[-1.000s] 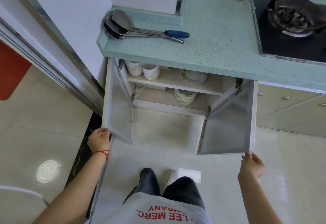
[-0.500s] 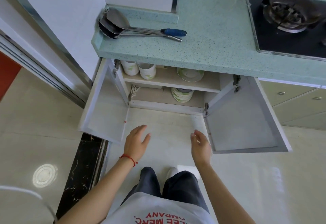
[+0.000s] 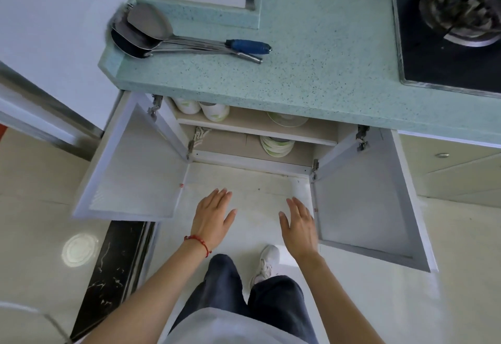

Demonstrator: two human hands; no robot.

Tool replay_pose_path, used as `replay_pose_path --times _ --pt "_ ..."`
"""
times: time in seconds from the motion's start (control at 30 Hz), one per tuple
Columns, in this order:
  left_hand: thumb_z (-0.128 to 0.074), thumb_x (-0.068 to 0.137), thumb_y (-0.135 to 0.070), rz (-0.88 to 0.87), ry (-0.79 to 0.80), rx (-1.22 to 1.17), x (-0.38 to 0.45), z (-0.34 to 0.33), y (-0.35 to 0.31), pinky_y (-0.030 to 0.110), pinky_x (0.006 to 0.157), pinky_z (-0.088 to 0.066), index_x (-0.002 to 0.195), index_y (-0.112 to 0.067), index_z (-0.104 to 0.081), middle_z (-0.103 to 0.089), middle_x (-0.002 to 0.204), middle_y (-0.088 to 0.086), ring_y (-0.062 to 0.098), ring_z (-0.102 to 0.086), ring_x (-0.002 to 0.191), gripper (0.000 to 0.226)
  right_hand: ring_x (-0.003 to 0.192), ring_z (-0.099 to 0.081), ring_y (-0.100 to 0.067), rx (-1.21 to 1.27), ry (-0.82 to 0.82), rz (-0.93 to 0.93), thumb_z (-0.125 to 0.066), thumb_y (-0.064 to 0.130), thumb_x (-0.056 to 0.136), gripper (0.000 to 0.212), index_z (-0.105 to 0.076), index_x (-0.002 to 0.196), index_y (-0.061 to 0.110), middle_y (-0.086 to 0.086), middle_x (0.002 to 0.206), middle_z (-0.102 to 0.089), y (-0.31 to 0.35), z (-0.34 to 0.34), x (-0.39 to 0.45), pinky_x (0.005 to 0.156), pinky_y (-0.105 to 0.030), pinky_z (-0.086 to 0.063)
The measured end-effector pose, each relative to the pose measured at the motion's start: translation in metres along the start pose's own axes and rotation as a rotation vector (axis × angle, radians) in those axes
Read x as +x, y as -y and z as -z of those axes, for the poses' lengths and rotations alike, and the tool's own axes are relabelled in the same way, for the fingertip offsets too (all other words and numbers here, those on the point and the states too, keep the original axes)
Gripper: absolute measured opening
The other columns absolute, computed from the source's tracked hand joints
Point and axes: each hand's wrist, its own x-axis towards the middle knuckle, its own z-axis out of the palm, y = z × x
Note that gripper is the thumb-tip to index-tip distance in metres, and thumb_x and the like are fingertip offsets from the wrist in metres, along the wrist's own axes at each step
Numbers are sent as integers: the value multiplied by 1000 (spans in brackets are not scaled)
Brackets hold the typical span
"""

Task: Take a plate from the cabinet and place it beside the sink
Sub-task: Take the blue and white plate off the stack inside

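The cabinet under the counter stands with both white doors swung wide, the left door (image 3: 135, 164) and the right door (image 3: 363, 194). A stack of white plates with green rims (image 3: 277, 146) rests on the lower shelf. A single plate (image 3: 287, 120) lies on the upper shelf beside two white cups (image 3: 206, 109). My left hand (image 3: 212, 216), with a red string at the wrist, and my right hand (image 3: 299, 224) hover open over the floor between the doors, palms down, well short of the shelves. No sink is in view.
A speckled green countertop (image 3: 311, 67) overhangs the cabinet, carrying metal ladles with a blue handle (image 3: 189, 40). A black gas stove (image 3: 455, 24) sits at the right. Drawers (image 3: 447, 164) lie right of the cabinet. My legs and a white shoe (image 3: 267, 262) are below.
One second ago each hand held a door edge. Both let go, the doors swung wider, and the hands came together toward the cabinet opening.
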Motion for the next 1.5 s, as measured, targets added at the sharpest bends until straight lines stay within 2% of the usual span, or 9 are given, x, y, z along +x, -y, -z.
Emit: replay_pose_path --times 0.1,0.27,0.37,0.5,0.67,0.9,1.23,1.37,1.5 --pt "-24 84 -43 13 13 26 25 -11 -15 47 100 -40 124 -3 -50 -55 130 18 35 -47 124 62 136 -30 -24 -15 18 18 -39 27 96 44 -35 137 10 -10 148 -34 -20 8 27 112 -33 -22" --pt "-26 85 -41 11 -10 35 67 -31 -35 45 104 -35 127 -4 -47 -51 134 17 33 -43 128 60 135 -32 -26 5 3 3 -41 26 95 45 -36 136 8 -11 146 -37 -50 12 72 111 -37 -26" --pt "-27 84 -40 -11 -6 58 96 -49 -38 46 100 -40 124 -3 -50 -56 129 18 34 -49 123 59 135 -32 -26 19 -14 -14 -41 26 95 45 -35 136 9 -11 147 -36 -65 6 98 111 -37 -26" --pt "-32 83 -36 -36 4 63 135 -77 -32 48 91 -46 118 -3 -55 -63 120 18 34 -57 114 53 136 -30 -25 35 -15 -32 -40 27 95 46 -33 138 11 -10 148 -34 -84 -16 133 112 -35 -23" --pt "-32 85 -36 -66 13 77 182 -122 -13 49 92 -46 120 -3 -54 -62 122 17 33 -56 115 53 135 -32 -25 77 -43 -50 -42 26 95 46 -35 137 10 -11 147 -36 -105 -55 177 111 -34 -24" --pt "-24 86 -42 -96 6 43 247 -187 16 44 106 -31 130 -6 -44 -51 135 14 30 -42 130 61 135 -32 -25 80 -86 -25 -41 25 95 46 -35 137 8 -11 147 -36 -135 -108 243 111 -32 -24" --pt "-14 82 -50 -159 -80 -18 343 -278 40 38 112 -22 136 -8 -36 -39 144 12 27 -29 137 72 129 -40 -31 149 -213 26 -42 25 94 44 -39 134 6 -13 144 -40 -183 -183 342 101 -39 -38" --pt "-27 89 -41 -156 -97 -54 383 -310 53 35 113 -16 139 -8 -30 -33 148 12 25 -23 139 60 121 -48 -35 245 -263 43 -37 31 87 53 -41 132 3 -18 138 -46 -200 -210 381 99 -38 -40" --pt "-40 94 -28 -171 -146 -77 417 -338 62 34 114 -15 139 -7 -29 -31 149 13 26 -22 139 50 122 -47 -36 282 -301 68 -41 27 88 51 -40 132 1 -20 138 -46 -218 -232 419 100 -39 -39"
